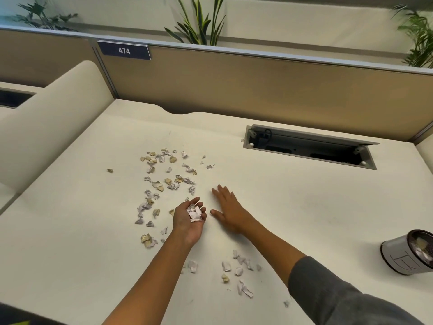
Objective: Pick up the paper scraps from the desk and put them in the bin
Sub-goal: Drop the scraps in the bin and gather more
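Observation:
Many small white and tan paper scraps lie scattered across the middle of the cream desk. A second small group of scraps lies nearer to me, between my forearms. My left hand is turned palm up and cupped around a small heap of white scraps. My right hand lies flat on the desk just right of it, fingers straight and spread. The bin, a small grey can tipped toward me, stands at the right edge with scraps inside.
An open cable tray is cut into the desk at the back right. A tan partition with a "474" label closes the far side, plants behind it. A curved cream divider rises on the left.

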